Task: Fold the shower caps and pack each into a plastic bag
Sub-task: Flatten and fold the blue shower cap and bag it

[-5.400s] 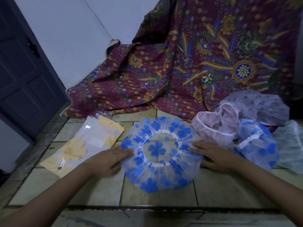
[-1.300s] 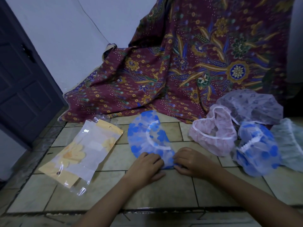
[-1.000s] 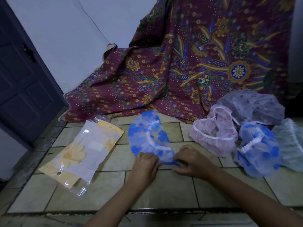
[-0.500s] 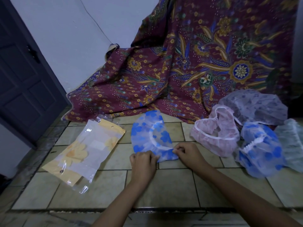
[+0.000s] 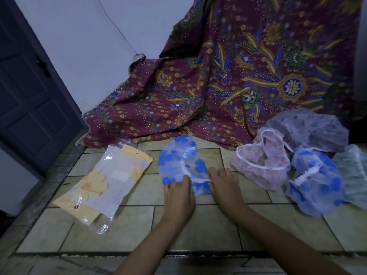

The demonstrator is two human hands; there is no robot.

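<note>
As the left hand [image 5: 178, 193] and right hand [image 5: 224, 185] sit together on the folded blue-flowered plastic shower cap [image 5: 178, 159], grip unclear, flattening it before creasing seems wise.

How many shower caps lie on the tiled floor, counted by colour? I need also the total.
Blue-flowered: 2, the folded blue-flowered plastic shower cap and the crumpled blue-flowered plastic shower cap
Pink: 1, the pink gauzy shower cap
Lilac: 1, the pale lilac shower cap
Pale green: 1, the pale green shower cap
Total: 5
</note>
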